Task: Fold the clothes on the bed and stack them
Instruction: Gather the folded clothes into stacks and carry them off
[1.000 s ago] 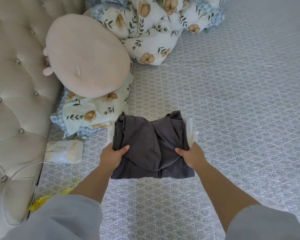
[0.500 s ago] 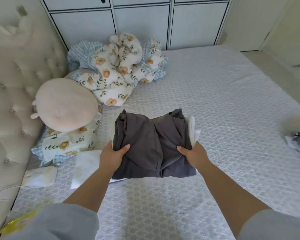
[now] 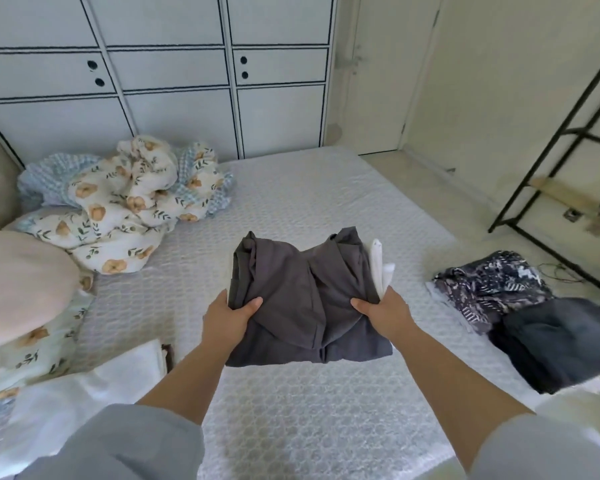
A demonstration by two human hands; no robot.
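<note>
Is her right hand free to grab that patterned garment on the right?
Probably not yet: the right hand and left hand both grip the folded grey stack. Nothing blocks the path to the patterned garment.

Two hands, left point(image 3: 227, 318) and right point(image 3: 385, 315), share one folded grey garment point(image 3: 302, 303) with one white piece point(image 3: 381, 271) beneath. One patterned garment point(image 3: 489, 285), one dark garment point(image 3: 555, 341), one white cloth point(image 3: 84, 396), one floral quilt point(image 3: 129, 199) and one round pink cushion point(image 3: 18, 285) lie on one bed point(image 3: 291, 410).

I could not see the fingers of my left hand point(image 3: 230, 318) or right hand point(image 3: 386, 311); they were tucked under the grey garment point(image 3: 302, 303). Right of my right hand, the dark clothes point(image 3: 548, 337) were blurred, and the frame edge cut them off.
</note>
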